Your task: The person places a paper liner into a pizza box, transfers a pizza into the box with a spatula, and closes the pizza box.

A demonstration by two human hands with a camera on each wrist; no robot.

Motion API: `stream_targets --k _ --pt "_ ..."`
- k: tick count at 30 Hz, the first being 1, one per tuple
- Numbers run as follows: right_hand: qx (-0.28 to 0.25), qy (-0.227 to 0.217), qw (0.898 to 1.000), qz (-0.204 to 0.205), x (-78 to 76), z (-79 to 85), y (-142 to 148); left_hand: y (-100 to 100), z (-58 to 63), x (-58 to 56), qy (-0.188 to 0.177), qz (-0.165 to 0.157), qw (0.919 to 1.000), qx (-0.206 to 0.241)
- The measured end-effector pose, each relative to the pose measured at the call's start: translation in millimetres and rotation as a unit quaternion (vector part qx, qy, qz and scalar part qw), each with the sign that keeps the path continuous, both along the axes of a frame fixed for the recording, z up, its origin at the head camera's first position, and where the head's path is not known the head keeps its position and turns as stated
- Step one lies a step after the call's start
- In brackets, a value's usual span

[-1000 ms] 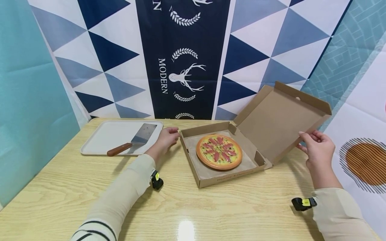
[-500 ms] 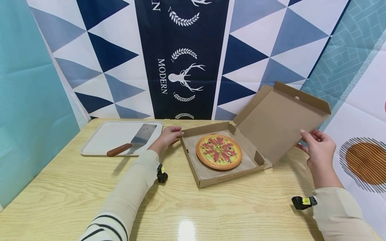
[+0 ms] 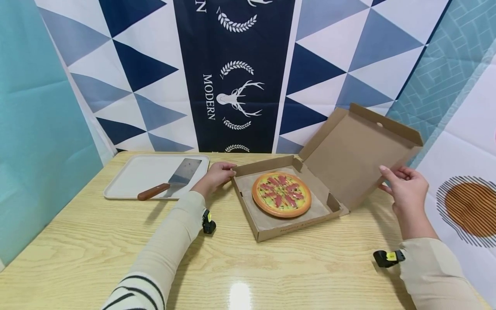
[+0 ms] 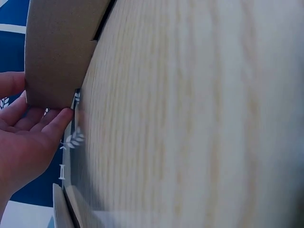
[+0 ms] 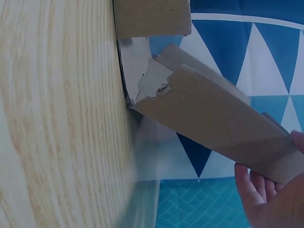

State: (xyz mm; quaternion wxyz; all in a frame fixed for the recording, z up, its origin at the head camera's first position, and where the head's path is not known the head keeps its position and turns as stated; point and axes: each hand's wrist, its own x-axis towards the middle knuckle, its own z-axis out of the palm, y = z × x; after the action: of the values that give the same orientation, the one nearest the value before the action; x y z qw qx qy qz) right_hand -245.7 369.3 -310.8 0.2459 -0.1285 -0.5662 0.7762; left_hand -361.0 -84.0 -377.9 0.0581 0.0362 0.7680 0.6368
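An open cardboard pizza box (image 3: 267,234) stands on the table with a round pizza (image 3: 281,195) inside on brown paper. My left hand (image 3: 218,176) grips the box's back left corner; in the left wrist view the thumb and fingers (image 4: 59,122) lie on either side of the cardboard wall. The raised lid (image 3: 358,150) leans back to the right. My right hand (image 3: 410,191) pinches the lid's near side edge, thumb on the inner face. Part of the lid's side flap (image 5: 223,123) shows torn at its hinge end in the right wrist view.
A white tray (image 3: 128,181) lies at the back left of the wooden table (image 3: 248,267). On it rests a pizza server (image 3: 185,172) whose brown handle (image 3: 153,192) juts over the near rim. A patterned cloth (image 3: 236,51) hangs behind the table.
My left hand has moved slightly right onto the box's corner. The lid and my right hand have shifted a little to the left. Pizza, tray and server have not moved.
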Motion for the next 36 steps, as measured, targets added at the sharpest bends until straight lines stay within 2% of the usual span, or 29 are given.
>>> stream_targets --k 15,21,36 --pt "0.068 -0.016 0.997 0.01 -4.1 4.1 -3 0 7.1 8.4 -0.023 -0.001 0.9997 -0.008" --pt "0.098 -0.025 0.995 0.005 -7.8 5.4 -5 -3 8.2 13.0 -0.029 -0.003 0.9996 0.003" --pt "0.119 -0.035 0.992 0.01 -14.2 5.0 -7 -9 5.7 21.8 -0.018 -0.002 0.9998 -0.01"
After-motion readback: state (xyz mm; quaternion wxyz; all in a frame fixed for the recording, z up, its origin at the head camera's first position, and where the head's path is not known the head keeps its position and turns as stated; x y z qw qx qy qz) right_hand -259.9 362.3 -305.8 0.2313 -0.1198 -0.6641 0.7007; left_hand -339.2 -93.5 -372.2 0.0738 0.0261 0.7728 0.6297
